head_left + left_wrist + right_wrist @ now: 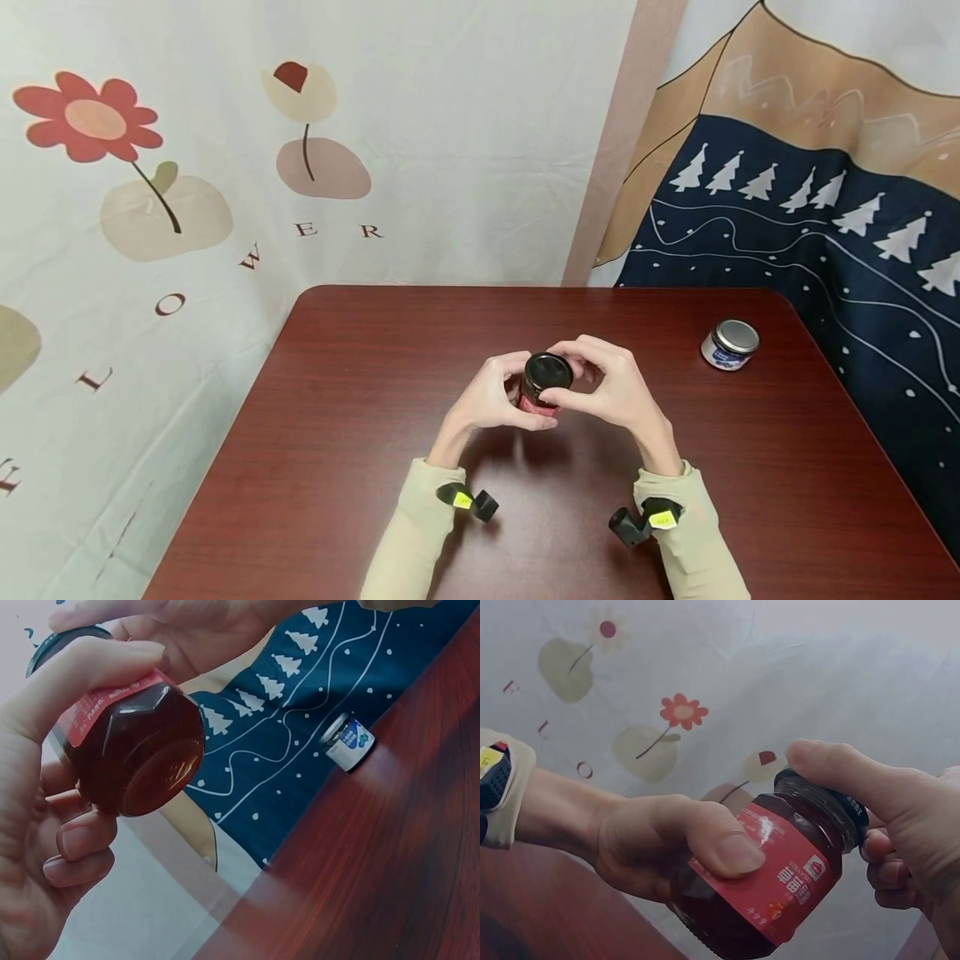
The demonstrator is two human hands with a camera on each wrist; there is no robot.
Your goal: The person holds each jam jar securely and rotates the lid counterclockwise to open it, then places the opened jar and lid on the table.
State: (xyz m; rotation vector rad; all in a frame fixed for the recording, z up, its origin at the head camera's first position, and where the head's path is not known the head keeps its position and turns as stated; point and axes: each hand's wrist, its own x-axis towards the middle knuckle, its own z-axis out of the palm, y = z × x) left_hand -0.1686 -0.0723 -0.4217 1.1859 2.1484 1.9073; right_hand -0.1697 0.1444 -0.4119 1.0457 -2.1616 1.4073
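A glass jam jar (780, 889) with a red label and dark red contents is held up off the table between both hands. My left hand (491, 396) grips the jar's body, its thumb lying across the label in the right wrist view. Around the black lid (548, 371) at the top, my right hand (611, 383) pinches with thumb and fingers. The lid sits on the jar's neck. In the left wrist view the faceted jar bottom (150, 761) is tilted towards the camera.
A second, smaller jar (729, 345) with a silver lid and a blue and white label stands at the back right of the dark red wooden table (360, 500). Printed cloths (465, 125) hang behind the table and along its sides.
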